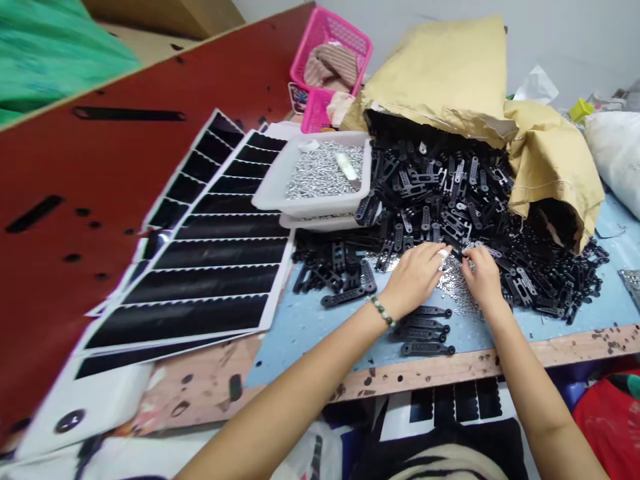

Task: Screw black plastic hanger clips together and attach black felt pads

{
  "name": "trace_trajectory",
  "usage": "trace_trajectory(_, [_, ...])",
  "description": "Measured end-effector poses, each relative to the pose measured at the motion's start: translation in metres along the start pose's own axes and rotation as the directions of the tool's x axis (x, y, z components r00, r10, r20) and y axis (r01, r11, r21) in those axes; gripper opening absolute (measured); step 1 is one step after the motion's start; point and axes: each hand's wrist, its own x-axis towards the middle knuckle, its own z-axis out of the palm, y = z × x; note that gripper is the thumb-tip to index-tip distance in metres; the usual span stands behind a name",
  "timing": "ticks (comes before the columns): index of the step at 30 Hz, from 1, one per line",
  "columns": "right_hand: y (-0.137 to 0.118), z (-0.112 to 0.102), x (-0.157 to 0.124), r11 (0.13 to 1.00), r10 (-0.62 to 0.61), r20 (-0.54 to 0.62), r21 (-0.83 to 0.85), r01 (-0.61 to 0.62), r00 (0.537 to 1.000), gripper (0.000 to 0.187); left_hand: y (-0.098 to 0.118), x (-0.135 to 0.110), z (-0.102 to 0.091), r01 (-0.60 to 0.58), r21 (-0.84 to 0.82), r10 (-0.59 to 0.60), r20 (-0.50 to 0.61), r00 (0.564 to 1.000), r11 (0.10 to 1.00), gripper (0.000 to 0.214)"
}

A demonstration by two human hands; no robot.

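Observation:
My left hand [415, 277], with a beaded bracelet and a white wrap on one finger, pinches a small black plastic part [457, 254]. Facing it, my right hand [483, 275] has its thumb and fingertips closed close to the other end of that part; what they hold is too small to make out. Around and below the fingertips lie many small silver nuts [454, 283]. Behind both hands rises a heap of black plastic link pieces [425, 179]. Several black assembled arms [425, 348] lie in a row below my left hand.
A white tub [270, 183] of silver screws [320, 170] stands left of the heap. Paper sacks [440, 73] open onto the parts. Sheets of black strips [215, 280] lean along a red board [125, 173]. Pink baskets [305, 57] stand behind. The blue tabletop [310, 340] ends at a wooden edge [480, 363].

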Motion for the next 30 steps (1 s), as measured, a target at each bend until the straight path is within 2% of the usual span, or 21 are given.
trace_trajectory(2, [0.003, -0.017, -0.007, 0.986, -0.144, 0.056, 0.096, 0.138, 0.988, 0.024, 0.003, 0.017, 0.008, -0.068, 0.067, 0.064, 0.06, 0.996, 0.995, 0.025])
trace_trajectory(3, [0.008, -0.026, -0.008, 0.978, -0.179, 0.075, 0.126, 0.169, 0.981, 0.025, 0.004, 0.023, 0.012, -0.084, 0.08, 0.075, 0.108, 0.991, 0.993, 0.022])
trace_trajectory(4, [0.016, -0.036, -0.005, 0.981, -0.16, 0.07, 0.122, 0.15, 0.985, 0.026, 0.005, 0.027, 0.015, -0.077, 0.078, 0.064, 0.154, 0.986, 0.994, 0.02])
trace_trajectory(5, [0.027, -0.045, -0.001, 0.994, -0.08, 0.048, 0.079, 0.076, 0.996, 0.025, 0.006, 0.029, 0.018, -0.046, 0.061, 0.033, 0.191, 0.981, 0.997, 0.019])
trace_trajectory(6, [0.041, -0.053, 0.006, 0.999, 0.055, 0.012, -0.001, -0.055, 0.998, 0.025, 0.006, 0.028, 0.02, 0.004, 0.03, -0.01, 0.218, 0.976, 1.0, 0.017])
trace_trajectory(7, [0.055, -0.06, 0.014, 0.97, 0.219, -0.034, -0.105, -0.221, 0.975, 0.025, 0.006, 0.027, 0.021, 0.066, -0.017, -0.061, 0.237, 0.97, 0.998, 0.015])
trace_trajectory(8, [0.069, -0.065, 0.022, 0.91, 0.362, -0.03, -0.206, -0.36, 0.932, 0.024, 0.006, 0.024, 0.021, 0.136, -0.076, -0.113, 0.251, 0.961, 0.988, 0.016])
trace_trajectory(9, [0.082, -0.068, 0.031, 0.853, 0.458, -0.008, -0.277, -0.442, 0.889, 0.022, 0.006, 0.021, 0.021, 0.202, -0.141, -0.159, 0.266, 0.951, 0.969, 0.018])
trace_trajectory(11, [0.099, -0.071, 0.044, 0.803, 0.537, 0.054, -0.339, -0.491, 0.842, 0.015, 0.006, 0.016, 0.019, 0.291, -0.262, -0.213, 0.288, 0.934, 0.92, 0.023])
trace_trajectory(13, [0.101, -0.072, 0.049, 0.829, 0.509, 0.078, -0.311, -0.464, 0.857, 0.014, 0.005, 0.012, 0.015, 0.329, -0.345, -0.234, 0.289, 0.928, 0.879, 0.023])
trace_trajectory(16, [0.079, -0.072, 0.04, 0.892, 0.426, 0.085, -0.208, -0.402, 0.901, 0.025, 0.004, 0.011, 0.009, 0.349, -0.419, -0.249, 0.276, 0.928, 0.838, 0.024])
trace_trajectory(18, [0.053, -0.069, 0.026, 0.948, 0.312, 0.115, 0.024, -0.317, 0.943, 0.03, 0.007, 0.012, 0.006, 0.363, -0.454, -0.267, 0.263, 0.927, 0.814, 0.024])
trace_trajectory(19, [0.038, -0.065, 0.019, 0.947, 0.245, 0.131, 0.181, -0.266, 0.961, 0.029, 0.009, 0.012, 0.005, 0.358, -0.468, -0.267, 0.25, 0.931, 0.808, 0.024])
trace_trajectory(21, [0.01, -0.055, 0.007, 0.884, 0.168, 0.153, 0.414, -0.218, 0.974, 0.023, 0.014, 0.011, 0.004, 0.317, -0.484, -0.244, 0.209, 0.947, 0.816, 0.025])
trace_trajectory(25, [-0.025, -0.035, -0.004, 0.78, 0.226, 0.162, 0.561, -0.278, 0.96, 0.015, 0.019, 0.004, 0.004, 0.211, -0.402, -0.177, 0.122, 0.977, 0.891, 0.025])
trace_trajectory(30, [-0.039, -0.031, -0.005, 0.663, 0.317, 0.174, 0.662, -0.349, 0.932, 0.016, 0.014, -0.005, -0.003, 0.094, -0.067, -0.088, 0.084, 0.993, 0.993, 0.024])
